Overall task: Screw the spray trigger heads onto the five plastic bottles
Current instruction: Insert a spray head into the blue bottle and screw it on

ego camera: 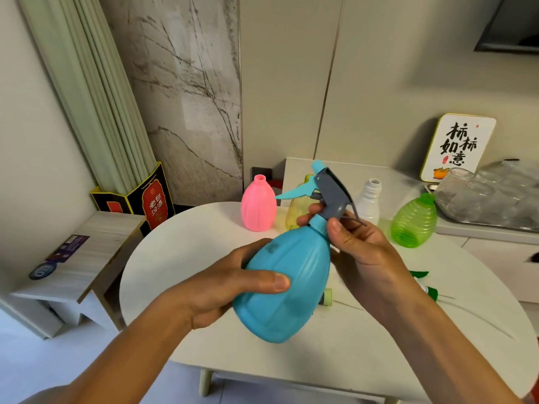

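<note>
A blue bottle [287, 282] is gripped by the left hand [233, 282]; its grey trigger head [331, 193] is pinched between the right hand's [364, 255] fingers [335, 228].

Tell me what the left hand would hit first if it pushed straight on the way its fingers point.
The left hand already grips the blue plastic bottle; its fingers point rightward across the body. Beyond it, the right hand's wrist seems next, though depth is unclear.

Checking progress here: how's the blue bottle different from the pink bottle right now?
The blue bottle is tilted and held in both hands; the pink bottle stands upright on the table. Blue carries a grey spray head at its neck; pink's neck is bare and open. Both share a ribbed, bulbous shape.
</note>
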Action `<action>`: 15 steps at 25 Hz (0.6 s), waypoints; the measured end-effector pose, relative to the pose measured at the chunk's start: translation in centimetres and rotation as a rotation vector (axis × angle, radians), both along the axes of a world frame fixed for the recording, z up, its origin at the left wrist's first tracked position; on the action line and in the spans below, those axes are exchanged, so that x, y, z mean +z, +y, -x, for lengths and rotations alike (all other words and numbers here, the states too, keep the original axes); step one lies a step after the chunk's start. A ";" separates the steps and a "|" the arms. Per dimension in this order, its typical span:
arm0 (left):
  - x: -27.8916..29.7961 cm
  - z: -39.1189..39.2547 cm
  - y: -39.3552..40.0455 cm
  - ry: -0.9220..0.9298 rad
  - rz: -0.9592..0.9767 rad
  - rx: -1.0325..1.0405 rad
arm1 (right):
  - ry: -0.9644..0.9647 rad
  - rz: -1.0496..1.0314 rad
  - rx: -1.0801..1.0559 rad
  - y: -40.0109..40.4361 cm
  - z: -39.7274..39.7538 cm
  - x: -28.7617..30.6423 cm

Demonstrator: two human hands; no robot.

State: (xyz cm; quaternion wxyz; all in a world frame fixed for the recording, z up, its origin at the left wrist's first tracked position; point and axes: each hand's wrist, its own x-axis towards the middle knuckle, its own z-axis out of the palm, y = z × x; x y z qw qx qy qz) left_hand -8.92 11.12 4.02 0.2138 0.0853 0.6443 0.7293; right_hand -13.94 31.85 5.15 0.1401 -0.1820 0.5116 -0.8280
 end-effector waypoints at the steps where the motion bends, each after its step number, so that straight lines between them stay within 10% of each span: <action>1: -0.2 0.0 0.3 0.031 -0.004 0.064 | 0.017 -0.018 -0.061 0.0 0.0 0.2; 7: -1.3 -0.1 2.3 0.383 0.357 0.259 | -0.041 -0.124 -0.318 -1.0 0.0 -0.5; 15: -0.8 0.4 0.9 0.094 0.095 -0.051 | -0.087 0.005 0.065 -0.4 0.6 -0.4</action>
